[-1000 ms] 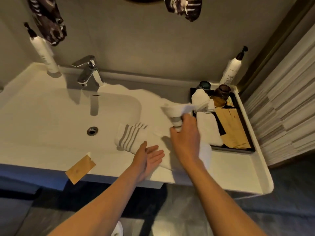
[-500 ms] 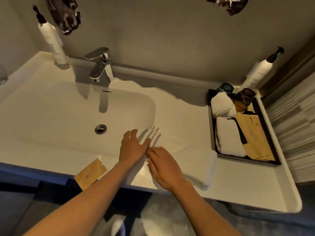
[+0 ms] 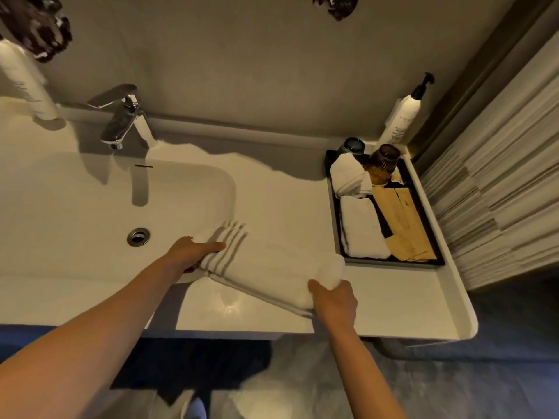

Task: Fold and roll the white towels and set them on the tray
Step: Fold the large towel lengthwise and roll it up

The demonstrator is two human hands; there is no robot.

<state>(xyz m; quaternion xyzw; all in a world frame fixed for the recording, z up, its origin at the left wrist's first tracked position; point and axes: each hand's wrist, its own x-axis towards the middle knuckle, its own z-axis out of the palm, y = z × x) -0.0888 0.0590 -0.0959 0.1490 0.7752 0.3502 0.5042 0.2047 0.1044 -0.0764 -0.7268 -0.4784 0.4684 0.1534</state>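
Both hands hold one folded white towel [image 3: 266,267] across the surface [image 3: 393,300], between the sink [image 3: 90,207] and the tray [image 3: 332,207]. The left hand [image 3: 190,254] clasps the striped end, fingers straight on top and thumb beneath. The right hand [image 3: 334,300] curls round the other end. Two towels lie in the tray: a roll [image 3: 348,176] and a folded one [image 3: 363,231].

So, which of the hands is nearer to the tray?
Right. The right hand grips the towel's end just in front of the tray; the left hand holds the striped end, by the sink.
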